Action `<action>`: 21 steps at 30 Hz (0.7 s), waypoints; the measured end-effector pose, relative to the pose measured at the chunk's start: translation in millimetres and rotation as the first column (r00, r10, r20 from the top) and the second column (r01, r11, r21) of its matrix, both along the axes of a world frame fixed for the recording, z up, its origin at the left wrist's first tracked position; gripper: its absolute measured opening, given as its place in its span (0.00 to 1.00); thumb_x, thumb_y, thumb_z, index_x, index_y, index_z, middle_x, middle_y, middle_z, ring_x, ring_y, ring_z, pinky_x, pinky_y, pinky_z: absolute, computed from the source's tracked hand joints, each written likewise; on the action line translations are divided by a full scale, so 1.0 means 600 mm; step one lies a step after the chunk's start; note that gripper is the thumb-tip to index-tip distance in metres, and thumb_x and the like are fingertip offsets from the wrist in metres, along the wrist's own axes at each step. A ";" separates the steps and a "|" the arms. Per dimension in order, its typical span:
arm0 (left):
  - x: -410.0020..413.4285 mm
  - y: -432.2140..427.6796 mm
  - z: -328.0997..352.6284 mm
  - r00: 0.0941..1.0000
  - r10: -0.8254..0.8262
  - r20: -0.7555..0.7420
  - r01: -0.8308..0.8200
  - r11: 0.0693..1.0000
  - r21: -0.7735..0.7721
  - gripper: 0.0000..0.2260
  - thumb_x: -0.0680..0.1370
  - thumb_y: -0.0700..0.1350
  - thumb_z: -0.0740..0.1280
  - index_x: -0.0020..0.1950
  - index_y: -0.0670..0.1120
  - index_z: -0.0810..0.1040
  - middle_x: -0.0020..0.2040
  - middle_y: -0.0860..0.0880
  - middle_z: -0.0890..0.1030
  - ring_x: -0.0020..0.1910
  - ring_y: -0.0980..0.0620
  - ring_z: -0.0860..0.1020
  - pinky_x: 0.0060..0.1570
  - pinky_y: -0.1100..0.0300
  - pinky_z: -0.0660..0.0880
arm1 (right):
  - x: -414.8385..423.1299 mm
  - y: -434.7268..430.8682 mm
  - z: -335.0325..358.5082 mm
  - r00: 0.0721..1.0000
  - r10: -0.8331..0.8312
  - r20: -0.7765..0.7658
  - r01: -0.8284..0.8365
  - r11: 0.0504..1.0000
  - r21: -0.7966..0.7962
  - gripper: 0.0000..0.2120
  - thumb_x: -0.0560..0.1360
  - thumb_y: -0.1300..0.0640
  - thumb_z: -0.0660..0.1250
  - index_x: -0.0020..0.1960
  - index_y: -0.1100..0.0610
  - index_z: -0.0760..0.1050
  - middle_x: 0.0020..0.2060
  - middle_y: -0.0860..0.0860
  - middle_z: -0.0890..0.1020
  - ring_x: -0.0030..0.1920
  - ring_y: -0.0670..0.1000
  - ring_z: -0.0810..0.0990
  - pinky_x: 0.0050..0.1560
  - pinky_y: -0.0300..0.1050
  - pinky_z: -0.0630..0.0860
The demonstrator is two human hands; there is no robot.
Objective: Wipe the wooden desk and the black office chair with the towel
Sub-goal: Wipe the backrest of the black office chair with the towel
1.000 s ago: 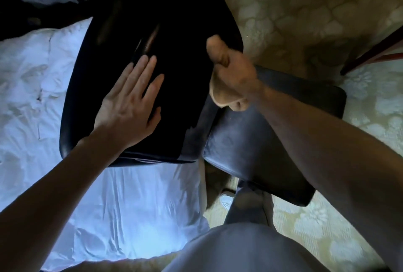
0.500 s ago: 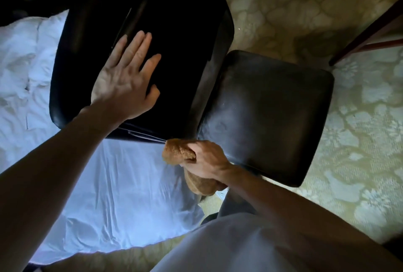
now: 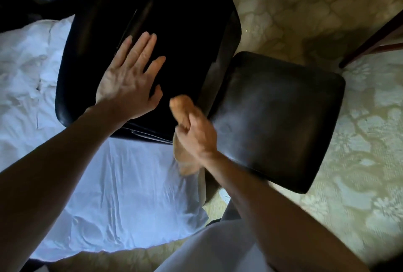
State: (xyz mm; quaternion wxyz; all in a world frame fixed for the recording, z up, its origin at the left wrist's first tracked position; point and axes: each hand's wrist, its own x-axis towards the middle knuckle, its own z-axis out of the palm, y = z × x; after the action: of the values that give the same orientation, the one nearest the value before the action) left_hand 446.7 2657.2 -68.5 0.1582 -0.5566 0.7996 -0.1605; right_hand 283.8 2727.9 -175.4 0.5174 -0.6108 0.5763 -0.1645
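The black office chair fills the middle of the view: its backrest [image 3: 185, 31] leans over the bed, and its seat [image 3: 283, 119] lies to the right. My left hand [image 3: 128, 81] rests flat on the back of the backrest, fingers spread. My right hand [image 3: 198, 138] is closed around a bunched tan towel [image 3: 181, 105] at the lower edge of the backrest, where it meets the seat. Towel ends stick out above and below the fist. The wooden desk shows only as a dark edge [image 3: 375, 36] at the upper right.
A bed with rumpled white sheets [image 3: 104, 195] lies left of and under the chair's backrest. Patterned beige carpet [image 3: 359, 184] covers the floor to the right. My light-coloured clothing [image 3: 207, 250] fills the bottom centre.
My right hand swept the towel down from the backrest's upper right edge to below its lower edge, then came back up a little to the seam. My left hand stayed flat on the backrest.
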 end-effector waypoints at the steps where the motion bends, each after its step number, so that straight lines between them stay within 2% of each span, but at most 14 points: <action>1: 0.001 0.000 0.003 1.000 0.004 0.015 -0.004 1.000 0.002 0.30 0.79 0.54 0.63 0.79 0.44 0.67 0.84 0.37 0.51 0.84 0.44 0.47 0.81 0.43 0.47 | 0.000 0.026 -0.006 1.000 0.021 0.003 -0.021 1.000 0.002 0.24 0.75 0.52 0.69 0.70 0.52 0.73 0.65 0.51 0.80 0.60 0.58 0.81 0.57 0.51 0.77; 5: -0.012 -0.001 0.011 0.999 -0.012 -0.031 0.012 1.000 0.013 0.27 0.79 0.55 0.61 0.77 0.45 0.70 0.83 0.37 0.53 0.84 0.43 0.48 0.81 0.42 0.48 | -0.064 0.039 -0.037 0.978 0.206 -0.043 -0.205 0.979 0.013 0.15 0.73 0.49 0.72 0.58 0.51 0.81 0.54 0.49 0.85 0.54 0.57 0.83 0.54 0.51 0.79; 8: -0.024 -0.008 0.006 0.995 -0.031 -0.094 0.029 0.999 -0.020 0.24 0.78 0.53 0.63 0.72 0.46 0.76 0.82 0.37 0.60 0.83 0.42 0.55 0.80 0.41 0.52 | -0.115 -0.001 -0.040 0.907 0.404 -0.119 -0.401 0.915 0.051 0.16 0.71 0.45 0.71 0.54 0.53 0.82 0.49 0.50 0.86 0.52 0.56 0.83 0.53 0.50 0.79; 9: -0.031 -0.024 0.003 0.992 -0.055 -0.116 0.053 0.998 -0.023 0.22 0.78 0.53 0.63 0.70 0.45 0.77 0.80 0.36 0.63 0.82 0.41 0.58 0.80 0.40 0.53 | -0.130 -0.028 -0.038 0.915 0.380 -0.138 -0.378 0.925 0.044 0.17 0.70 0.44 0.69 0.53 0.54 0.81 0.48 0.51 0.86 0.52 0.57 0.83 0.53 0.50 0.79; 11: -0.049 -0.055 -0.013 0.983 -0.099 -0.156 0.100 0.995 -0.004 0.21 0.78 0.51 0.63 0.67 0.43 0.80 0.77 0.36 0.69 0.79 0.39 0.63 0.79 0.41 0.56 | -0.159 -0.073 -0.034 0.976 0.182 -0.118 -0.183 0.983 0.004 0.18 0.69 0.44 0.67 0.52 0.53 0.81 0.49 0.54 0.86 0.52 0.59 0.84 0.53 0.50 0.79; 14: -0.084 -0.136 -0.036 0.987 -0.122 -0.103 0.129 0.990 0.060 0.23 0.78 0.51 0.59 0.67 0.41 0.80 0.75 0.36 0.71 0.78 0.37 0.66 0.79 0.41 0.56 | -0.191 -0.174 -0.026 0.994 -0.100 -0.047 0.100 0.995 -0.018 0.17 0.75 0.49 0.73 0.62 0.53 0.81 0.52 0.56 0.85 0.55 0.60 0.82 0.53 0.48 0.76; 16: -0.095 -0.178 -0.042 0.992 -0.123 0.015 0.120 0.987 0.111 0.24 0.79 0.53 0.57 0.70 0.43 0.78 0.78 0.37 0.68 0.80 0.39 0.62 0.81 0.41 0.51 | -0.207 -0.248 -0.021 0.980 -0.195 -0.024 0.195 0.980 -0.032 0.19 0.74 0.45 0.70 0.63 0.49 0.80 0.52 0.52 0.85 0.56 0.58 0.82 0.56 0.48 0.76; 18: -0.103 -0.209 -0.045 0.978 -0.138 0.158 0.114 0.982 0.153 0.26 0.81 0.55 0.56 0.75 0.47 0.74 0.81 0.41 0.63 0.82 0.41 0.56 0.81 0.41 0.46 | -0.220 -0.324 -0.019 0.970 -0.238 -0.041 0.236 0.971 -0.041 0.21 0.70 0.41 0.66 0.59 0.49 0.80 0.51 0.51 0.85 0.55 0.57 0.82 0.59 0.54 0.78; 20: -0.111 -0.225 -0.053 0.949 -0.144 0.282 0.091 0.977 0.192 0.27 0.82 0.59 0.52 0.80 0.52 0.66 0.84 0.43 0.55 0.83 0.43 0.49 0.80 0.39 0.42 | -0.224 -0.384 -0.017 0.972 -0.231 -0.038 0.230 0.973 -0.023 0.13 0.71 0.44 0.67 0.51 0.50 0.78 0.47 0.52 0.84 0.52 0.58 0.82 0.56 0.55 0.78; 21: -0.114 -0.227 -0.058 0.941 -0.139 0.309 0.078 0.976 0.202 0.27 0.82 0.59 0.50 0.81 0.53 0.63 0.84 0.44 0.52 0.84 0.43 0.46 0.79 0.38 0.41 | -0.225 -0.410 -0.017 0.973 -0.231 -0.030 0.230 0.973 -0.021 0.08 0.74 0.48 0.68 0.49 0.49 0.77 0.46 0.52 0.83 0.50 0.57 0.81 0.53 0.51 0.77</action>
State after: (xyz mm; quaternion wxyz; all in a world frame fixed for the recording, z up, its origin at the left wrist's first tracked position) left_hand 378.6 2521.1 -103.4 0.3286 -0.4606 0.8042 -0.1820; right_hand 149.0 2481.9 -185.7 0.4799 -0.5470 0.6501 -0.2186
